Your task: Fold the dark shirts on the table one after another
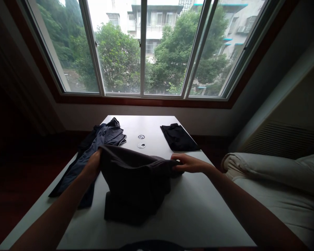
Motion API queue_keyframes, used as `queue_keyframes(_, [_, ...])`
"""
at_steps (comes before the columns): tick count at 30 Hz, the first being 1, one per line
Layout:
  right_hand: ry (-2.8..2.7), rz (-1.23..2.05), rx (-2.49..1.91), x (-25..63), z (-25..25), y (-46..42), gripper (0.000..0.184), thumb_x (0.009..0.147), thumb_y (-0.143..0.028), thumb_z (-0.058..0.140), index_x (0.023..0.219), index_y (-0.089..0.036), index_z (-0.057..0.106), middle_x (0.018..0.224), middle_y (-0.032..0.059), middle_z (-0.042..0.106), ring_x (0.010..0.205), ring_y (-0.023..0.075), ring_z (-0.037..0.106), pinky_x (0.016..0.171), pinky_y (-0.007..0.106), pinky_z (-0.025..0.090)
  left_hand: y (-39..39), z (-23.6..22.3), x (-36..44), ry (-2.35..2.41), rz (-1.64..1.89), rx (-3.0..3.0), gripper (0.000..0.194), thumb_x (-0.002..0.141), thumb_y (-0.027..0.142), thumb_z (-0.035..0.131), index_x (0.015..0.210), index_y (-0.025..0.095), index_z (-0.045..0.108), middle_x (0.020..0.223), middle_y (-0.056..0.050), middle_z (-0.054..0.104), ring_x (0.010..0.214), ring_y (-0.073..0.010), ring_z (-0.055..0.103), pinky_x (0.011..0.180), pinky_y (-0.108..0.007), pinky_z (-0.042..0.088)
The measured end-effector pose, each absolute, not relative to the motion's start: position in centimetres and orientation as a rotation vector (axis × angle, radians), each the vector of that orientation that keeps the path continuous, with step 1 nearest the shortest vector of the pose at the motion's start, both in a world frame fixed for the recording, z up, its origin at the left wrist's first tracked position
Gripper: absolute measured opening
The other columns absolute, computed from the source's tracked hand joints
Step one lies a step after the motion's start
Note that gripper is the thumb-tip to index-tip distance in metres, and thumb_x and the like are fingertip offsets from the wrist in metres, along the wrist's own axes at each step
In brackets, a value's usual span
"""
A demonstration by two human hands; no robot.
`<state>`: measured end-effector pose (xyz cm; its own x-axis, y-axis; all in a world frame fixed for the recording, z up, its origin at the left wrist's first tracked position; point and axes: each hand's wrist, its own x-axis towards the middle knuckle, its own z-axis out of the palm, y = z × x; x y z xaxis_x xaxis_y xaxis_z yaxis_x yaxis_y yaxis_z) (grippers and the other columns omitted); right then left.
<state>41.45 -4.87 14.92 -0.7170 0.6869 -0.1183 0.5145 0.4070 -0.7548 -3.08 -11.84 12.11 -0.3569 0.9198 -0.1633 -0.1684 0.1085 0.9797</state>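
Observation:
A dark garment (136,188) hangs between my two hands above the white table; its exact kind does not show. My left hand (93,163) grips its upper left corner, fingers closed on the cloth. At the upper right edge my right hand (185,162) pinches a bunched part of it between thumb and fingers. The lower folds droop onto or close over the tabletop. Left of it, partly behind my left arm, lies a loose pile of blue-grey and dark clothes (107,135). A folded black garment (178,137) rests at the far right of the table.
The white table (209,209) stands below a wide window (143,52). Two small round discs (141,145) sit at the table's far middle. A pale cushioned sofa (274,181) is close on the right, and dark floor (10,195) shows on the left.

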Motion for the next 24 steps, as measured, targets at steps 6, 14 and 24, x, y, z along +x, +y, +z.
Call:
queue_keyframes(6, [-2.013, 1.054, -1.107, 43.3, 14.5, -3.7, 0.043, 0.082, -0.059, 0.07, 0.079, -0.02, 0.054, 0.073, -0.0022, 0.05, 0.066, 0.0128, 0.044, 0.056, 0.025, 0.035, -15.1, 11.7, 0.4, 1.128, 1.071, 0.752, 0.059, 0.078, 0.077, 0.063, 0.091, 0.021, 0.073, 0.082, -0.01, 0.074, 0.093, -0.0314, 0.073, 0.077, -0.04, 0.059])
queue_keyframes(14, [-1.495, 1.007, -1.011, 43.3, 16.9, -4.1, 0.043, 0.08, -0.061, 0.071, 0.088, -0.024, 0.052, 0.072, -0.0035, 0.053, 0.063, 0.0141, 0.049, 0.056, 0.026, 0.039, -21.6, 11.3, 1.9, 1.027, 0.832, 0.857, 0.062, 0.07, 0.079, 0.068, 0.084, 0.018, 0.072, 0.072, -0.007, 0.068, 0.076, -0.0266, 0.069, 0.067, -0.035, 0.055])
queue_keyframes(24, [-1.392, -0.29, -1.04, 48.2, 25.3, -5.0, 0.016, 0.081, -0.028, 0.068, 0.093, -0.022, 0.06, 0.084, -0.0004, 0.06, 0.073, 0.0136, 0.054, 0.07, 0.029, 0.042, -16.5, 22.5, -7.4, 2.005, 0.326, 2.327, 0.025, 0.09, 0.039, 0.053, 0.1, 0.023, 0.069, 0.093, -0.002, 0.071, 0.083, -0.021, 0.066, 0.072, -0.027, 0.041])
